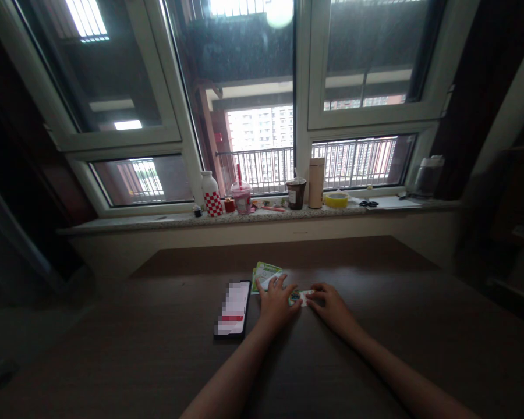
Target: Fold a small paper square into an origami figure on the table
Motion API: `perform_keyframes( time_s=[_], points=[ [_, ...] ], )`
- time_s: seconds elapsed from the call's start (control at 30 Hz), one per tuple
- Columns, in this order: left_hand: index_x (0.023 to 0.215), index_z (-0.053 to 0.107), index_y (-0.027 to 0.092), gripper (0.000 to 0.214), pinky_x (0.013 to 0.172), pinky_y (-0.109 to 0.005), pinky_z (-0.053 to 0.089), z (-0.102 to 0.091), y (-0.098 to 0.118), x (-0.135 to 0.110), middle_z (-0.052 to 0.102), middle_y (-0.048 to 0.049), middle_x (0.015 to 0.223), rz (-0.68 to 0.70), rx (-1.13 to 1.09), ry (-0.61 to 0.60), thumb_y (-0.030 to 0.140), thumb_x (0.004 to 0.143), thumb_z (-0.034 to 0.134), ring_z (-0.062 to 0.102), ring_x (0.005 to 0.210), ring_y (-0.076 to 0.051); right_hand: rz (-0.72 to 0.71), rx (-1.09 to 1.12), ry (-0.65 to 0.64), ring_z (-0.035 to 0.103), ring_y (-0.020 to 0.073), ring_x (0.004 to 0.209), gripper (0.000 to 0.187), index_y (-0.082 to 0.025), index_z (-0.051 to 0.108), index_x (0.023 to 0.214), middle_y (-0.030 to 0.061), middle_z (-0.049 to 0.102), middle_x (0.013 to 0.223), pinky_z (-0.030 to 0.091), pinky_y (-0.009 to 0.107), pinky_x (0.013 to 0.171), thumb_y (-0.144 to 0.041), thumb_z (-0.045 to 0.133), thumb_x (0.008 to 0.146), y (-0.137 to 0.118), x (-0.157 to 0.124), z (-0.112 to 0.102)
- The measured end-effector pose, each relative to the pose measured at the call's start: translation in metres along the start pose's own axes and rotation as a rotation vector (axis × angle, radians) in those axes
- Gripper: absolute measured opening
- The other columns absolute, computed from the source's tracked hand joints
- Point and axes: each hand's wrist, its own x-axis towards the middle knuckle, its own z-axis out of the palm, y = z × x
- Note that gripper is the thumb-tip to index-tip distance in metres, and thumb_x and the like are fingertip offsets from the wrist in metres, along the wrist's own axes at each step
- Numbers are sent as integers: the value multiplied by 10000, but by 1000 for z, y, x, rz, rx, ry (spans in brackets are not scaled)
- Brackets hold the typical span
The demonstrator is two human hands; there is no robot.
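Between my hands on the brown table lies a small white printed card (304, 298) with a coloured picture at its left end, partly covered by fingers. My left hand (278, 299) is spread out, its thumb and index finger around the card's left end. Its other fingertips rest on green-edged cards (268, 268) that lie overlapping just beyond it. My right hand (329, 302) pinches the small card at its right end between thumb and index finger. Left of my left hand lies a phone (233, 308) with its screen lit and partly blurred out.
Behind the brown table (157, 361), a stone windowsill (170, 221) runs under the windows. On it stand a checkered bottle (212, 195), a pink cup with a straw (241, 198), a dark drink cup (296, 194), a beige flask (317, 183), yellow tape (336, 201) and scissors (368, 203).
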Motion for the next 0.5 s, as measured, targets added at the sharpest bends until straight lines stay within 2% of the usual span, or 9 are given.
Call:
perform_keyframes(
  time_s=[0.3, 0.5],
  points=[
    [1082, 672, 480, 254, 1054, -754, -5, 1, -1, 1, 459, 11, 1443, 82, -27, -29, 538, 861, 561, 374, 1326, -316, 10, -21, -1, 565, 222, 1084, 190, -225, 764, 957, 102, 635, 1109, 409, 338, 995, -250, 624, 832, -2, 0, -1],
    [1082, 655, 530, 252, 1041, -767, -6, -1, 1, 1, 454, 25, 1448, 56, 1, -49, 564, 853, 555, 376, 1323, -332, 11, -45, -23, 565, 223, 1084, 200, -229, 762, 971, 100, 641, 1119, 408, 346, 995, -257, 606, 848, -4, 0, -3]
  ],
)
